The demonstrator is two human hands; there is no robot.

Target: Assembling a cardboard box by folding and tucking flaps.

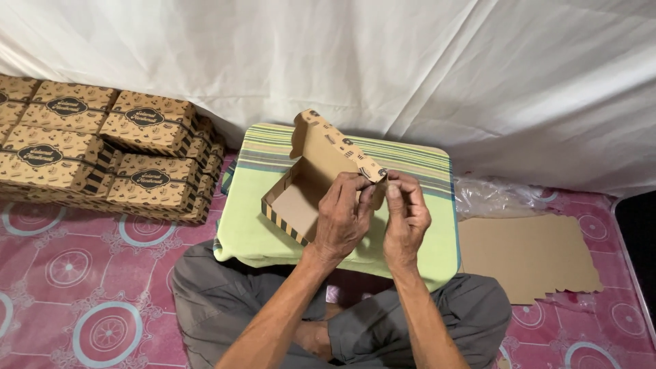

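Head view, looking down at crossed legs in grey trousers (225, 301) on a pink patterned mat (75, 287).

A half-folded cardboard box (301, 198) sits on a green striped cushion (424, 239) in my lap. It is brown inside, with black and tan stripes along its outer wall. Its long axis runs diagonally, from the near-left corner up toward the far right. The lid flap (328, 140) stands upright on the far side, tilted a little to the left.

Both hands meet at the box's right end, directly in front of me. The left hand (342, 219) has its fingers curled over the end wall, pinching the cardboard there. The right hand (404, 215) is closed on the same end, thumb and fingertips pressed to the flap corner just under the lid's printed edge. The two hands touch or nearly touch; neither is clearly nearer, though the left covers more of the box body and the right works the outer corner.

Further out: a stack of finished boxes (102, 150) at far left, well apart from the hands. A flat cardboard sheet (526, 256) lies on the mat at right, just beside the cushion, with crumpled clear plastic (488, 198) behind it. A white cloth (410, 68) hangs across the back.
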